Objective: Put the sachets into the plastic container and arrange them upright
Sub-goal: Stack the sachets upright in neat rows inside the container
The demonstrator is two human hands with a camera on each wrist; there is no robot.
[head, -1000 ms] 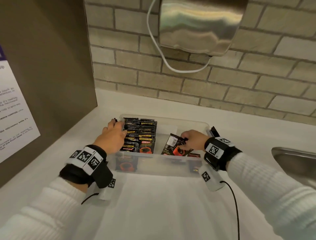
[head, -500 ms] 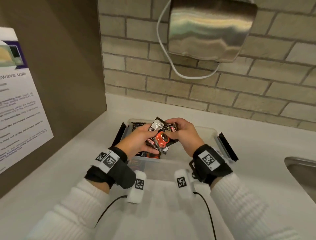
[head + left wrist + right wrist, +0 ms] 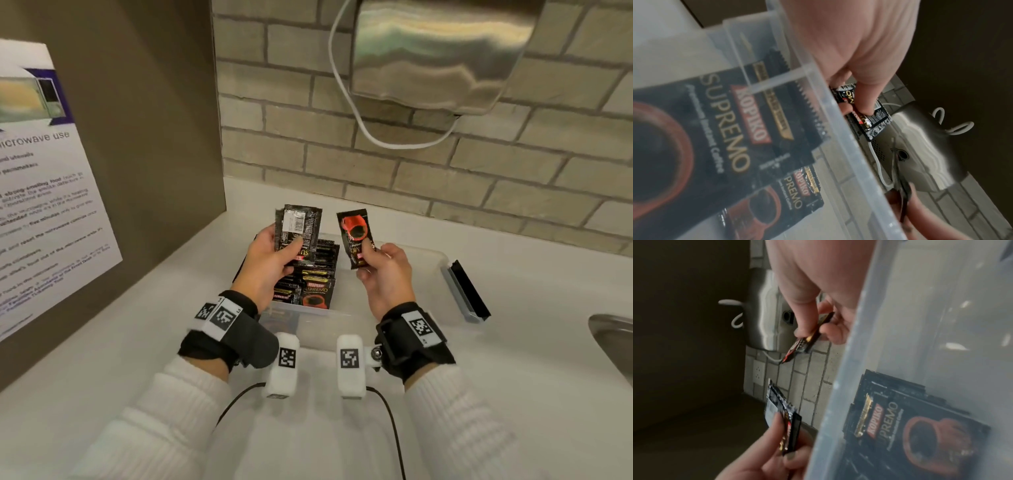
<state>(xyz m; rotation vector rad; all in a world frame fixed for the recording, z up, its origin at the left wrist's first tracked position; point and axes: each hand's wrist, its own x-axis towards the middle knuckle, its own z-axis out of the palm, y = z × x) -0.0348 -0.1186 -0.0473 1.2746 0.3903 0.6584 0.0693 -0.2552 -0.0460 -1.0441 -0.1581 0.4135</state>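
Notice (image 3: 41,178): posted on the left panel, clear of the work.

Left hand (image 3: 265,265): raised above the container's left end, thumb and fingers curled round a small stack (image 3: 297,236) of sachets, barcode side up. Risk: the stack is held low, so the sachets could fan and slide out, landing flat.

Row (image 3: 310,279): sachets standing upright in the left part of the container (image 3: 428,263), printed faces toward the person. Risk: pushing more in at an angle could tip the front ones.

Right hand (image 3: 385,277): thumb and fingertips pinch one sachet (image 3: 356,240) by its lower end, cup side up, above the container's middle. Risk: dropped into the right part, it has nothing to lean on and would fall over.

Sink (image 3: 613,339): at the far right.
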